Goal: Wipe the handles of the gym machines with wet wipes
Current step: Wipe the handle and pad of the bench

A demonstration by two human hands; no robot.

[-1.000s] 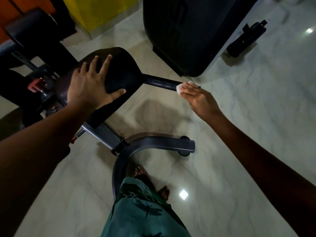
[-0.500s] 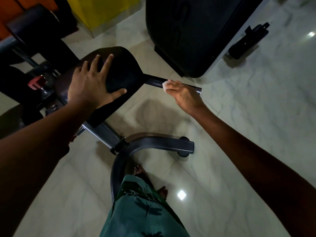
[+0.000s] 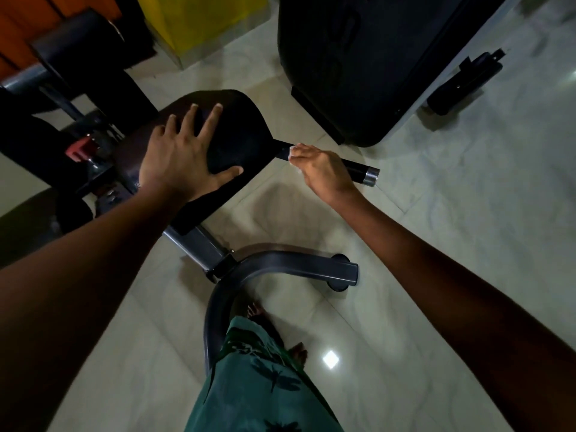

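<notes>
Curled over the black handle (image 3: 358, 168), the right hand (image 3: 324, 173) grips the bar near its inner end, close to where it meets the seat pad, with a white wet wipe (image 3: 292, 150) pinched under the fingertips against the bar; only a small corner of the wipe shows. Beyond the hand the handle runs on to a silver end cap (image 3: 371, 176), which is bare.

Largest in view is the pale marble floor (image 3: 467, 244), with a bright square reflection low in the middle. On it stands a big black machine housing (image 3: 358, 63) at the top, and a yellow block (image 3: 202, 20) to its left. The bench's grey curved base tube (image 3: 280, 266) sweeps across the centre, ending in a black foot cap — the person's bare feet and a green printed garment (image 3: 265, 385) lie just below it.

The black seat pad (image 3: 230, 132) sits left of the handle. The left hand (image 3: 180, 157) rests flat on it, fingers spread and straight, thumb out to the side. A small black cylindrical object (image 3: 464, 82) lies on the floor at the upper right, well apart from the bench — what it is cannot be told.
</notes>
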